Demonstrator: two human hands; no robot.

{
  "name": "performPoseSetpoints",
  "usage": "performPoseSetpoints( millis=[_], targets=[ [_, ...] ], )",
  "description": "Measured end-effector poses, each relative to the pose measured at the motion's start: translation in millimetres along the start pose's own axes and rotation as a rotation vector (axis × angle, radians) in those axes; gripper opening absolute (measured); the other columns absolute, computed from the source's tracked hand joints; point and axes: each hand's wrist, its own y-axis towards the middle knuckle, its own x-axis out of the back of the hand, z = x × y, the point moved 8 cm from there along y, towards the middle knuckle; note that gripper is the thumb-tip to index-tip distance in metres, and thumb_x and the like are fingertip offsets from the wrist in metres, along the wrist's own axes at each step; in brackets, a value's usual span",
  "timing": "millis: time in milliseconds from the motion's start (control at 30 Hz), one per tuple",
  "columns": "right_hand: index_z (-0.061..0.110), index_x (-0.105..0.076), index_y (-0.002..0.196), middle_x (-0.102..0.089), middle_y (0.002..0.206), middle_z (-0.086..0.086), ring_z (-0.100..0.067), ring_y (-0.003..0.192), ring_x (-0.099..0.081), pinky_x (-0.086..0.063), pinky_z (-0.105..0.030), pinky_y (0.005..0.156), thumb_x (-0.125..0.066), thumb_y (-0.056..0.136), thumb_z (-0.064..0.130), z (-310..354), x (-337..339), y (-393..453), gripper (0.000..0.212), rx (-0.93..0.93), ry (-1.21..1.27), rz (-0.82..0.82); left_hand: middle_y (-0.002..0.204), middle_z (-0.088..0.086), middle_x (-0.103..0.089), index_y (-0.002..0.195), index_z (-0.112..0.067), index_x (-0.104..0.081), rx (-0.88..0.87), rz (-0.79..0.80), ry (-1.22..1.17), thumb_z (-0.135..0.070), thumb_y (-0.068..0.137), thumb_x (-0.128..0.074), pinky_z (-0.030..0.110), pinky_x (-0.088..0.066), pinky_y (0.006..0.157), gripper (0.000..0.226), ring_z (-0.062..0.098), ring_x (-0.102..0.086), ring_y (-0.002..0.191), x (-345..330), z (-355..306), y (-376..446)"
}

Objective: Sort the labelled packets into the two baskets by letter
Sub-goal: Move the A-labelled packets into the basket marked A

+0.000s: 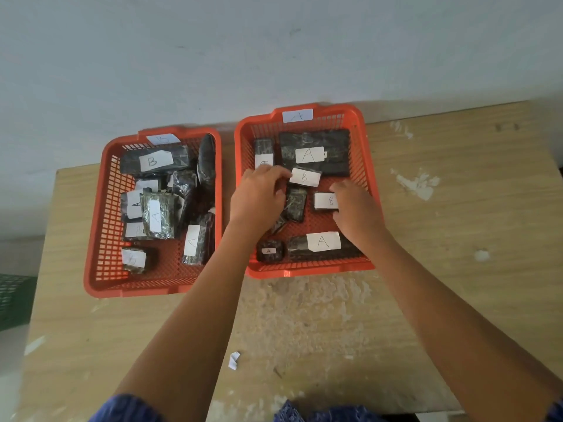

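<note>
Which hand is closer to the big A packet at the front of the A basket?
Right. The right hand sits just above the big A packet, wrist over its end. The left hand is farther, up and left.

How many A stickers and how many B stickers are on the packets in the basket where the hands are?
A stickers: 3 (big packet, long packet, small packet)
B stickers: 2 (middle packet, sideways packet)
Sticker I cannot read, partly behind the left hand: 1 (corner packet)
Total: 6 packet stickers in the right basket
</note>
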Motion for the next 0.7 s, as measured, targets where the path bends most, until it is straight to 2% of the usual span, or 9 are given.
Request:
performPoseSetpoints(
  millis=[67, 133, 233, 300, 400, 467, 567, 633, 700],
  targets=[
    [0.012, -0.061, 0.116, -0.060, 0.113, -0.004, -0.025, 0.098, -0.064, -0.057, -0.041, 0.083, -0.074, 0.079, 0.001, 1, -2, -1, 0.041, -0.004, -0.030, -0.004, 0.144, -0.010, -0.053, 0.141, -0.035, -0.054, -0.043, 0.130, 0.132, -0.013, 0.095, -0.064, 0.041, -0.058, 0.084, 0.052, 0.022, -0.051, 0.124, -19, -12, 20],
    [0.010, -0.061, 0.114, -0.056, 0.116, -0.006, -0.027, 0.097, -0.064, -0.057, -0.043, 0.082, -0.074, 0.079, 0.000, 0, -7, -4, 0.039, -0.030, 0.010, 0.017, 0.148, -0.010, -0.050, 0.146, -0.039, -0.049, -0.120, 0.150, 0.284, -0.016, 0.097, -0.065, 0.044, -0.057, 0.090, 0.057, 0.023, -0.052, 0.127, -35, -23, 30],
    [0.007, -0.059, 0.115, -0.051, 0.124, -0.008, -0.028, 0.106, -0.061, -0.055, -0.040, 0.088, -0.072, 0.079, -0.003, -1, -9, -7, 0.039, -0.078, 0.126, 0.034, 0.141, -0.003, -0.052, 0.145, -0.038, -0.049, -0.144, 0.103, 0.417, -0.026, 0.096, -0.069, 0.045, -0.052, 0.094, 0.054, 0.028, -0.054, 0.123, -53, -29, 38],
    [0.006, -0.060, 0.111, -0.054, 0.123, -0.008, -0.027, 0.106, -0.060, -0.053, -0.035, 0.087, -0.072, 0.080, 0.000, -4, -4, -12, 0.034, -0.122, 0.170, 0.008, 0.135, 0.002, -0.053, 0.143, -0.033, -0.051, -0.145, 0.048, 0.473, -0.030, 0.095, -0.070, 0.044, -0.050, 0.094, 0.051, 0.029, -0.054, 0.121, -59, -31, 40],
    [0.012, -0.064, 0.096, -0.064, 0.098, -0.002, -0.022, 0.090, -0.063, -0.055, -0.035, 0.075, -0.077, 0.076, 0.015, -10, 4, -20, 0.024, -0.189, 0.300, -0.049, 0.132, 0.004, -0.056, 0.138, -0.023, -0.056, -0.165, -0.037, 0.531, -0.037, 0.097, -0.066, 0.041, -0.049, 0.095, 0.045, 0.026, -0.053, 0.122, -57, -37, 38],
    [0.017, -0.063, 0.085, -0.065, 0.079, 0.005, -0.016, 0.072, -0.066, -0.057, -0.034, 0.061, -0.078, 0.075, 0.024, -11, 12, -28, 0.019, -0.251, 0.477, -0.086, 0.135, 0.005, -0.057, 0.140, -0.018, -0.053, -0.113, -0.057, 0.414, -0.041, 0.098, -0.062, 0.042, -0.048, 0.099, 0.048, 0.026, -0.052, 0.126, -44, -36, 34],
    [0.017, -0.061, 0.095, -0.064, 0.077, 0.015, -0.002, 0.069, -0.064, -0.054, -0.015, 0.059, -0.078, 0.081, 0.027, 11, 16, -38, 0.024, -0.346, 0.754, -0.060, 0.129, 0.002, -0.066, 0.145, -0.019, -0.049, 0.073, -0.107, -0.056, -0.042, 0.099, -0.061, 0.042, -0.054, 0.094, 0.053, 0.023, -0.060, 0.117, 2, -12, 11],
    [0.017, -0.062, 0.111, -0.066, 0.084, 0.015, -0.002, 0.073, -0.065, -0.057, -0.021, 0.066, -0.080, 0.080, 0.031, 37, 15, -40, 0.039, -0.350, 0.859, -0.043, 0.119, -0.008, -0.069, 0.142, -0.021, -0.053, 0.152, -0.204, -0.336, -0.040, 0.095, -0.068, 0.030, -0.056, 0.085, 0.053, 0.009, -0.065, 0.101, 34, 10, -17],
    [0.018, -0.063, 0.112, -0.067, 0.084, 0.011, -0.002, 0.070, -0.063, -0.056, -0.028, 0.068, -0.083, 0.077, 0.035, 77, 11, -38, 0.044, -0.278, 0.853, -0.011, 0.116, -0.018, -0.066, 0.139, -0.026, -0.054, 0.285, -0.304, -0.521, -0.036, 0.090, -0.076, 0.018, -0.054, 0.082, 0.055, -0.004, -0.063, 0.097, 60, 47, -59]
  ],
)
